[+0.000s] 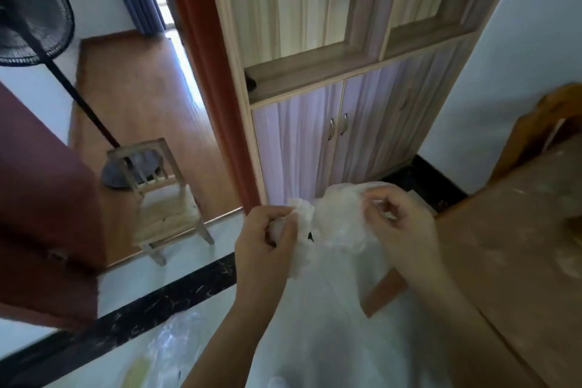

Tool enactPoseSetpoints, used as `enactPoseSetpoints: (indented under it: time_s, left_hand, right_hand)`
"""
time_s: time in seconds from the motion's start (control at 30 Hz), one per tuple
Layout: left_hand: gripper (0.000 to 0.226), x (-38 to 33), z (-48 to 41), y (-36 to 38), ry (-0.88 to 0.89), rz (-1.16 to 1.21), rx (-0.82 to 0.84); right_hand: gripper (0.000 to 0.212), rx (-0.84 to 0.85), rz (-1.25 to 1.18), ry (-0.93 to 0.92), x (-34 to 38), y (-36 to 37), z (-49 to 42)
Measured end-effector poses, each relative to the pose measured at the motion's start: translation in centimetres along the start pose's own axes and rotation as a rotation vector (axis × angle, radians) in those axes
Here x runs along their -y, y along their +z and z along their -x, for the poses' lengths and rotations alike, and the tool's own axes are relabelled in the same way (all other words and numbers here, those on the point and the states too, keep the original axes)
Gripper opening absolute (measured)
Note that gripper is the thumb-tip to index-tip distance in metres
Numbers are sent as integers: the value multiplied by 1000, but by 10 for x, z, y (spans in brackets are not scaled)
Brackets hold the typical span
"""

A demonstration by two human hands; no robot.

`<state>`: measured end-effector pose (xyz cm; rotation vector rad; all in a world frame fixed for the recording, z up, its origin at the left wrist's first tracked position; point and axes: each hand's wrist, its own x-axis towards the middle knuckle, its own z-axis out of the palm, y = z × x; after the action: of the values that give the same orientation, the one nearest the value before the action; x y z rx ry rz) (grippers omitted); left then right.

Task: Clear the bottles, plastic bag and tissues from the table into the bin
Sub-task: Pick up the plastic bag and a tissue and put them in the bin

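Note:
A translucent white plastic bag (340, 224) hangs in mid-air in front of me, above the floor. My left hand (267, 236) is closed on crumpled white tissues (300, 214) at the bag's left edge. My right hand (400, 220) pinches the bag's upper right rim. The wooden table (519, 230) lies to the right, its visible surface mottled. At the bottom left, blurred clear plastic (170, 346) lies low over the floor; I cannot tell what it is. No bottles or bin can be made out.
A small wooden chair (160, 195) stands on the floor ahead left, behind it a black standing fan (28, 19). A wooden cabinet (340, 123) with two doors faces me. A dark red door (47, 198) is at the left. A wooden chair back (548, 123) rises beyond the table.

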<state>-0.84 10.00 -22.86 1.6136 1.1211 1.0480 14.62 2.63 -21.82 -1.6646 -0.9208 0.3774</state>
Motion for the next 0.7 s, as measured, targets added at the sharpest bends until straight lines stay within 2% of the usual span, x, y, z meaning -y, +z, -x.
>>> enactPoseSetpoints:
  time_s: [0.13,0.23,0.43,0.63,0.7]
  left_hand:
    - [21,5,-61,27,35,40,86]
    - [18,11,-101,58,60,65,170]
    - [24,6,-183,145,147,54,280]
    - [15,-34,-256,246,237,92,438]
    - [3,-43,-273,280,264,130,466]
  right_hand:
    - [28,-80,38,24,-11,11,-49]
    - [21,-133,72,54,-26,7,-85]
    - [16,-298,116,83,-66,-23,-175]
    - [15,-462,117,89,-88,-74,-266]
    - [17,-508,149,73,-98,-92,-288]
